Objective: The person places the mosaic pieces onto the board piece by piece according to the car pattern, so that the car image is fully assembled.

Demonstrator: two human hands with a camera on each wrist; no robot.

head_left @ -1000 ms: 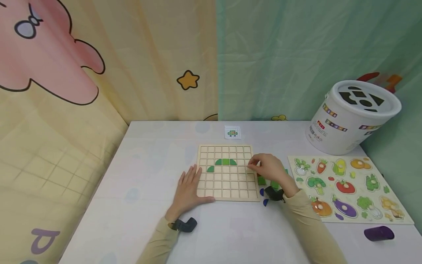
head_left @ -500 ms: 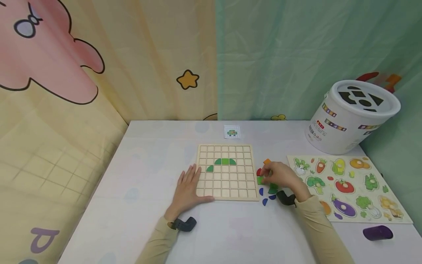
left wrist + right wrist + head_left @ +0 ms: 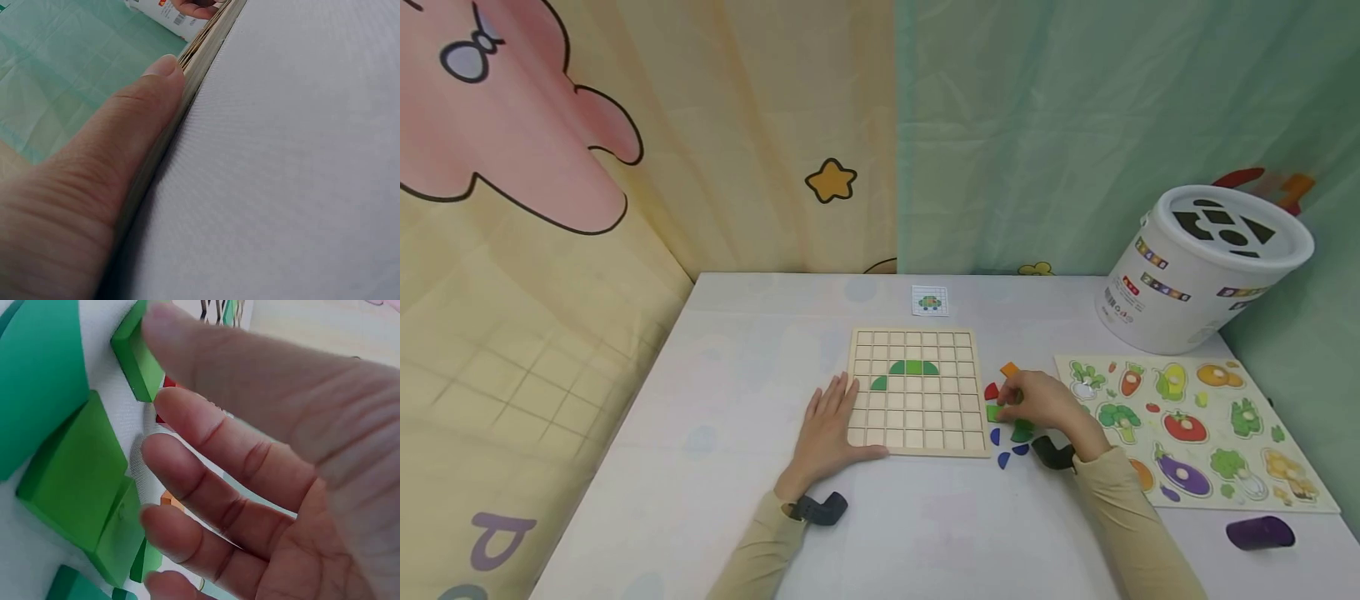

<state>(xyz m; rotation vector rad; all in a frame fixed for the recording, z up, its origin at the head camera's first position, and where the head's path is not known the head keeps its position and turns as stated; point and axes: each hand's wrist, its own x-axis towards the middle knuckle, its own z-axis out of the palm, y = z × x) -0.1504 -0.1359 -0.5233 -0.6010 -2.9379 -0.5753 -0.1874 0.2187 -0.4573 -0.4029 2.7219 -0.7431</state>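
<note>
My left hand [image 3: 829,437] lies with straight fingers on the left edge of a wooden grid board [image 3: 925,417], thumb along its front edge. In the left wrist view the thumb [image 3: 137,106] presses against that edge. On the board are a light green square [image 3: 913,367] and dark green quarter-circle pieces [image 3: 878,384]. My right hand [image 3: 1041,400] hovers over loose pieces right of the board, its thumb tip at a light green square block [image 3: 139,362]. The right wrist view shows a gap between thumb and loosely bent fingers. More green blocks [image 3: 75,469] lie beneath.
Blue half-round pieces [image 3: 1003,459], a red piece [image 3: 992,391] and an orange piece [image 3: 1009,369] lie beside the board. A small picture card [image 3: 929,301] sits behind it. At right are a vegetable puzzle board [image 3: 1206,392], a white bucket [image 3: 1195,275] and a purple cylinder [image 3: 1260,532].
My right hand has moved from the board's right edge rightward and nearer to me, over the loose pieces, and has barely shifted in the last half second. The left hand stays put.
</note>
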